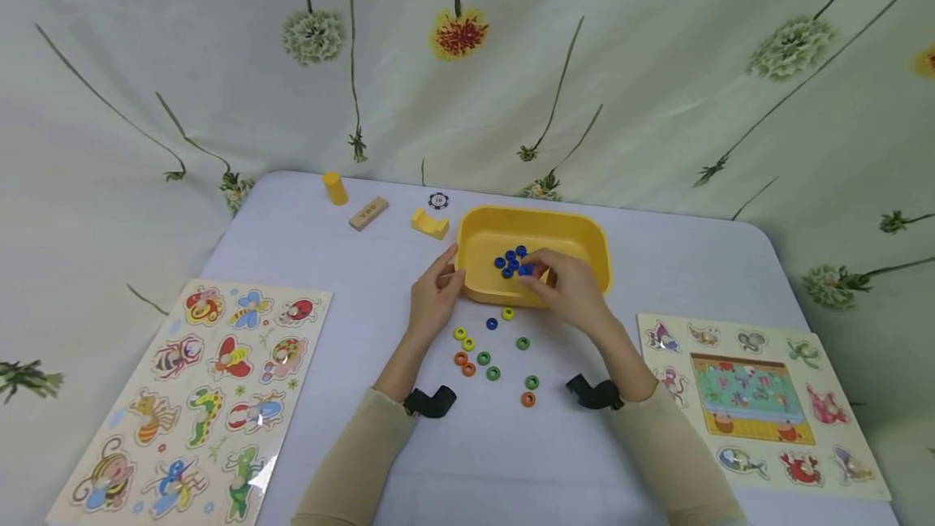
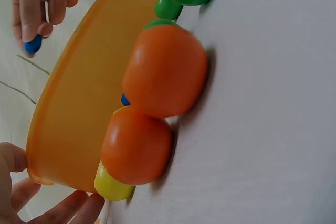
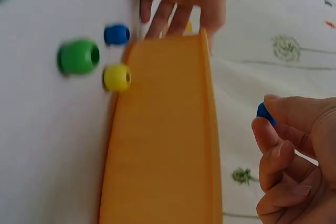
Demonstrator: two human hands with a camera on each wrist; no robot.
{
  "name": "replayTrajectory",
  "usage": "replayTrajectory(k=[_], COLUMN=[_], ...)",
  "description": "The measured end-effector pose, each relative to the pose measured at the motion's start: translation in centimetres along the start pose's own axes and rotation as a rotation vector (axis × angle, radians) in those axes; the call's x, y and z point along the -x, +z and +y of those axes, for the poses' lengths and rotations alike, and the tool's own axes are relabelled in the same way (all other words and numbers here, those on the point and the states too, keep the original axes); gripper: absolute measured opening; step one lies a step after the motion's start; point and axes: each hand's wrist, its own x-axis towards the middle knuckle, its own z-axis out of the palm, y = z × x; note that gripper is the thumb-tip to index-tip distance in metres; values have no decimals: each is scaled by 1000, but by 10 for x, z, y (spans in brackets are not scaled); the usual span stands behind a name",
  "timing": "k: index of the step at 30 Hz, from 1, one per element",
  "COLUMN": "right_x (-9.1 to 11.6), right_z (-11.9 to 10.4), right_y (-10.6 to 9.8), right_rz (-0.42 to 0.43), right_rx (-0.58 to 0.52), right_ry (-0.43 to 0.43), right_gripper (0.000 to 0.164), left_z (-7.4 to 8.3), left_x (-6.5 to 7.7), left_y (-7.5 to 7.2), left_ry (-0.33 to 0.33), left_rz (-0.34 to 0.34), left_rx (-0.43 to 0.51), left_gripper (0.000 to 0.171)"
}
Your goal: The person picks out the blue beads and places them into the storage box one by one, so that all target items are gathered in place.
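Observation:
Pinched between my right hand's [image 1: 573,286] thumb and forefinger is a blue bead [image 3: 266,114], held above the rim of the yellow tray [image 1: 595,254]. Below that hand, several blue beads [image 1: 510,255] lie on the tray floor. My left hand [image 1: 434,299] rests at the tray's left end, its fairly straight fingers [image 2: 65,208] against the outer wall. On the cloth in front of the tray are a loose blue bead [image 1: 492,323], yellow beads [image 1: 468,343], green beads [image 1: 493,373] and orange beads [image 1: 528,399].
An insect puzzle board [image 1: 241,396] lies at the left, a sea-animal puzzle board [image 1: 752,396] at the right. Behind the left hand are a yellow cylinder [image 1: 334,188], a wooden block [image 1: 368,213], a yellow arched block [image 1: 429,224] and a round chip [image 1: 438,200]. A flowered curtain [image 1: 643,63] hangs behind the table.

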Motion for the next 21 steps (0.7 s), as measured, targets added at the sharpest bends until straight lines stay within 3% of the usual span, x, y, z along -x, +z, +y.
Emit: replayTrajectory(k=[3, 7, 13, 21], right_x=[-17, -33, -47, -55], right_z=[20, 41, 66, 72], right_y=[-9, -9, 5, 15], right_rz=[25, -22, -146, -267], right_rx=[23, 90, 212, 194], right_ry=[112, 226, 299, 311], right_gripper=[22, 23, 20, 19], left_z=[-1, -1, 0, -2], left_x=[-1, 0, 3, 0], left_y=[-1, -1, 2, 1], left_ry=[-1, -3, -25, 1], left_rz=[-2, -7, -10, -3], left_rx=[-10, -2, 15, 8], left_gripper=[45, 45, 46, 44])
